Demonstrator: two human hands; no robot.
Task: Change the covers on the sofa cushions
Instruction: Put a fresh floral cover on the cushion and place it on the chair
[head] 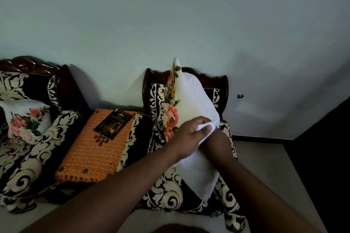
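One cushion (193, 100) stands tilted on my armchair (170, 191), floral cover (171, 108) half on. Left hand (191, 134) pinches white fabric; right hand buried inside, can't tell its grip. Second floral cushion (26, 121) on sofa (28, 159); orange-clothed table (94, 149) between, pale wall (170, 15) behind.

I log a dim room. Pale plain wall (170, 15) fills the upper frame. Two dark carved-wood sofas with black-and-cream scroll upholstery: sofa at left (28, 134), armchair at centre (189, 185). Small side table under an orange crocheted cloth (94, 153) between them. Light floor (265, 166) lower right; dark skirting (261, 137) along the wall's base.
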